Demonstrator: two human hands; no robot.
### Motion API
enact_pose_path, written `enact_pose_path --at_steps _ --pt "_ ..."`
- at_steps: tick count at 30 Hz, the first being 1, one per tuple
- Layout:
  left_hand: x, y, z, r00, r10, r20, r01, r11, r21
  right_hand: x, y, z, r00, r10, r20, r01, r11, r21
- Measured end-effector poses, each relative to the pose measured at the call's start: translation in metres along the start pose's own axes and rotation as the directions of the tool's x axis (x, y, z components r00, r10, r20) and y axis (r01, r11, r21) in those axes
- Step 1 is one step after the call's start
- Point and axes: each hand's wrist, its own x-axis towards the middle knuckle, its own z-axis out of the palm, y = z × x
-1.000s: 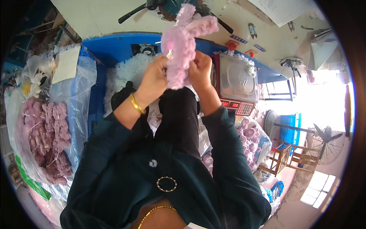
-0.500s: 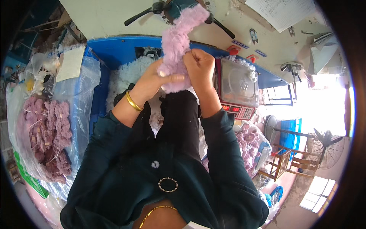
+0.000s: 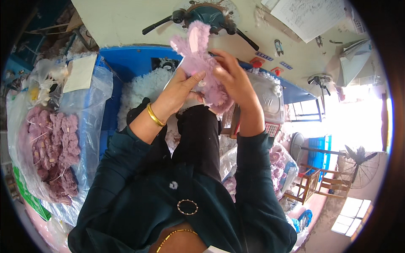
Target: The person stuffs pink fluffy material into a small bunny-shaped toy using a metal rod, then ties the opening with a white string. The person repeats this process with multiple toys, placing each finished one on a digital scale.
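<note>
A fluffy pink-purple plush toy [image 3: 201, 63] with long ears is held up between both hands, above my lap and in front of the bench. One ear, with a pale pink inner side, points up; another sticks out to the left. My left hand [image 3: 180, 90], with a gold bangle at the wrist, grips its left side, thumb across the plush. My right hand [image 3: 236, 78] is curled round its right side, some fingertips hidden in the fur.
White stuffing [image 3: 141, 92] lies in the blue bin [image 3: 126, 52] ahead. At left, purple plush pieces [image 3: 55, 147] lie on plastic. A scale [image 3: 270, 99] stands to the right, near a bag of pink plush pieces [image 3: 276, 162]. A black-handled fixture [image 3: 206, 19] sits on the bench [image 3: 118, 21].
The plush toy has turned and come lower, so its ears and pale inner ear now show. My right hand has opened from a fist and moved to the toy's right side.
</note>
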Motion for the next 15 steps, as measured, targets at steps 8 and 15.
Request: enact_pose_path --at_steps 8,15 --pt "-0.011 -0.022 0.02 0.986 0.152 -0.075 -0.128 0.958 0.257 -0.014 0.002 0.04 0.97 -0.042 -0.241 -0.028 0.959 -0.281" --pt "-0.008 -0.03 0.015 0.994 0.102 -0.035 -0.096 0.985 0.14 -0.01 0.023 0.029 0.955 -0.268 -0.13 0.203 0.906 -0.372"
